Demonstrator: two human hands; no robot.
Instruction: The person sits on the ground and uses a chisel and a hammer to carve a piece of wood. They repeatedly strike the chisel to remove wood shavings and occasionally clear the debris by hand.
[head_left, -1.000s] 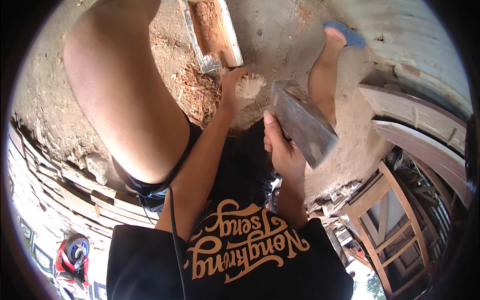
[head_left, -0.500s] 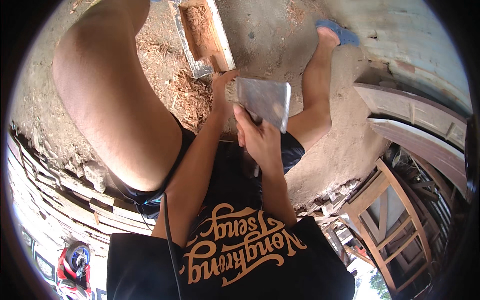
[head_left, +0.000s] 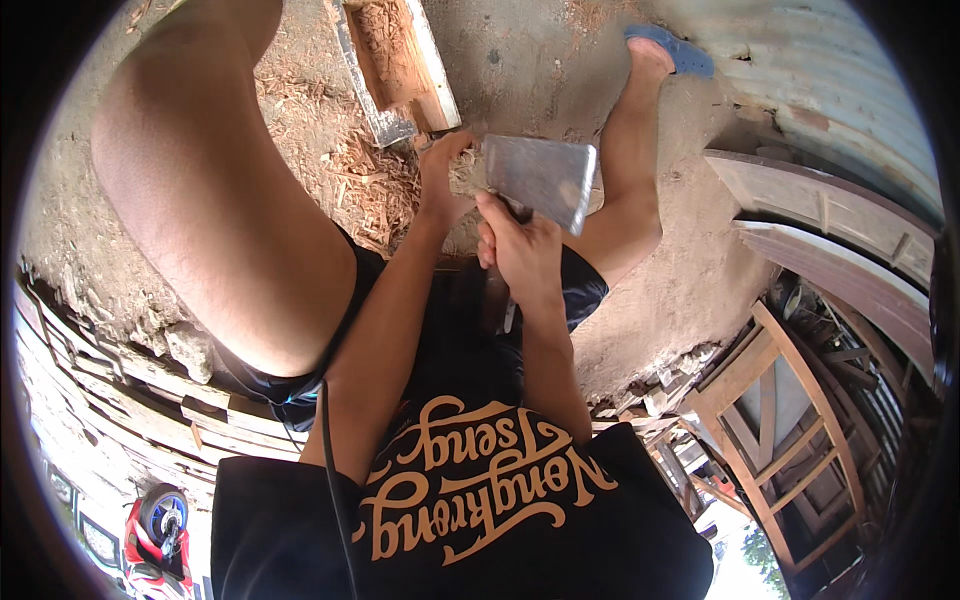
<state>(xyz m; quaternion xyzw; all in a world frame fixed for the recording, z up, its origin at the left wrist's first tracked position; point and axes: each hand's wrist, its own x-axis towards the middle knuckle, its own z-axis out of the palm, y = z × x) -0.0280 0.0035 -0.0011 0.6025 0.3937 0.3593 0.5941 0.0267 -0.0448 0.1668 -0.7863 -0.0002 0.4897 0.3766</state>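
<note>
1. A bare left thigh point(head_left: 220, 210) fills the left side, above a dirt floor point(head_left: 540, 50) strewn with wood shavings point(head_left: 350, 170).
2. A hollowed wooden block point(head_left: 395, 60) lies at the top.
3. The left hand point(head_left: 445, 180) closes its fingers around a small pale wood piece point(head_left: 468, 172) (mostly hidden).
4. The right hand point(head_left: 520, 250) is clenched on the handle of a broad-bladed cleaver point(head_left: 540, 180), whose blade touches that piece.
5. Wooden frames point(head_left: 790, 420) lean at the right.

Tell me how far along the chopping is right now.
Partly done: wood chips litter the ground beside the hollowed wooden block. In hand: the right hand has its grip on the cleaver, blade against the small wood piece that the left hand steadies. That piece is not yet finished; how much remains is unclear.
</note>
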